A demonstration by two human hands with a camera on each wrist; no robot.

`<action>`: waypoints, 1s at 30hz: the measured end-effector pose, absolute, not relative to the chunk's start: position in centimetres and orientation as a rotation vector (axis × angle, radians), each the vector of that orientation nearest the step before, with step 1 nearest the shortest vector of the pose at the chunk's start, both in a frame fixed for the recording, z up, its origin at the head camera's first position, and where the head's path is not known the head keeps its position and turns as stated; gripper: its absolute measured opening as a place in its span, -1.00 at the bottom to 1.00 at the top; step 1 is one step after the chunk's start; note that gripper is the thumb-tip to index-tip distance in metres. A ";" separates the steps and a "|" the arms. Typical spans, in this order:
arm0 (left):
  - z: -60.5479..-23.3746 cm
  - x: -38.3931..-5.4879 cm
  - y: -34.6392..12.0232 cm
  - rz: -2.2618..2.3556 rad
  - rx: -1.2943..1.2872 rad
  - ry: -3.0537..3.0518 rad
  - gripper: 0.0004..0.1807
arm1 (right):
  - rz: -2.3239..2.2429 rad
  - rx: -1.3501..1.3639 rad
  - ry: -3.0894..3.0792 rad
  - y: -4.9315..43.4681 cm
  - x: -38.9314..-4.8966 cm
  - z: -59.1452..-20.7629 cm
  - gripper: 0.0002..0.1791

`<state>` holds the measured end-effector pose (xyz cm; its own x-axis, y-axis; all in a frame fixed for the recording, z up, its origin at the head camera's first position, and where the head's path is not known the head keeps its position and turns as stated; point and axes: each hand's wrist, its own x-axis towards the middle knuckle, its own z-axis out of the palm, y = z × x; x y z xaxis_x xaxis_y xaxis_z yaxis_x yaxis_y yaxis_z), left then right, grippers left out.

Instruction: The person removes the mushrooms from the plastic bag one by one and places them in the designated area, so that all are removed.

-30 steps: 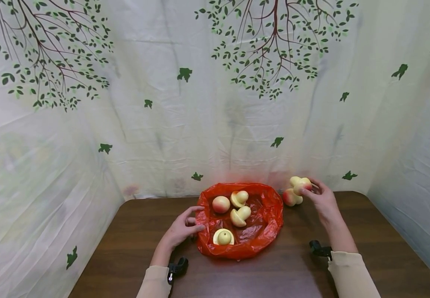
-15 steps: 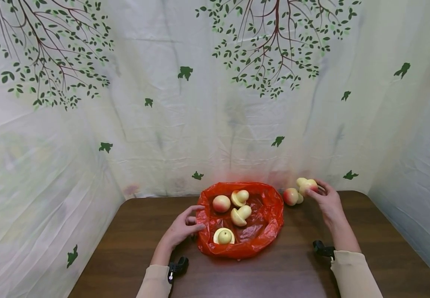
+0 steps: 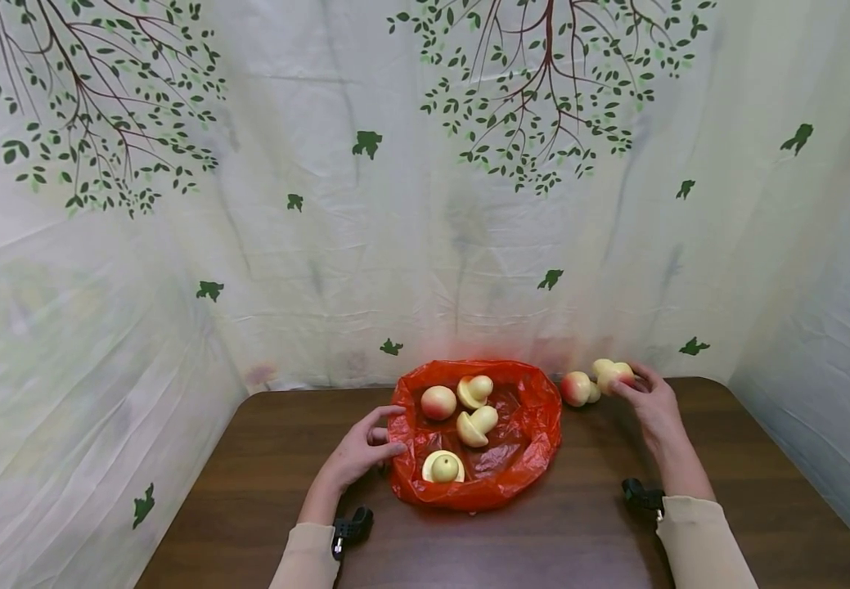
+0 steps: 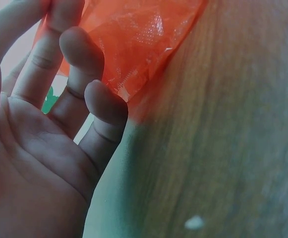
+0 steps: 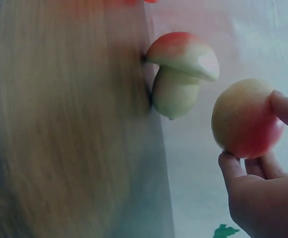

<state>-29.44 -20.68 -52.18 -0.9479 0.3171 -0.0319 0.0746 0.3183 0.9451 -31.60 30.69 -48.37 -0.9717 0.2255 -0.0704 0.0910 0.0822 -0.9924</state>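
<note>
A red plastic bag (image 3: 498, 495) stands wide-mouthed on the table, its rim rolled into a ring. My left hand (image 3: 360, 448) grips its left rim, with fingertips reaching over the edge; the left wrist view shows bent fingers against the red film (image 4: 134, 44). Several toy mushrooms lie inside, one with a rosy cap (image 3: 438, 402) and others showing pale stems (image 3: 444, 469). Beyond the bag's right side, my right hand (image 3: 649, 401) pinches another mushroom (image 5: 248, 119) by its red-and-yellow cap. A similar mushroom (image 5: 183, 69) lies just left of it, between bag and hand.
The dark brown wooden table (image 3: 542, 540) ends at a back edge close behind the bag and mushrooms. A pale curtain (image 3: 425, 245) printed with branches and leaves hangs behind and on both sides. Each wrist wears a black camera mount (image 3: 351, 528).
My right hand has moved right and slightly down with its mushroom, away from the bag and down beside the other mushroom. My left hand stays at the rim.
</note>
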 end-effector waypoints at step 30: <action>-52.2 -29.5 -20.7 1.688 0.408 2.378 -0.32 | 2.008 -0.473 -2.246 31.4 -32.4 -51.1 -0.14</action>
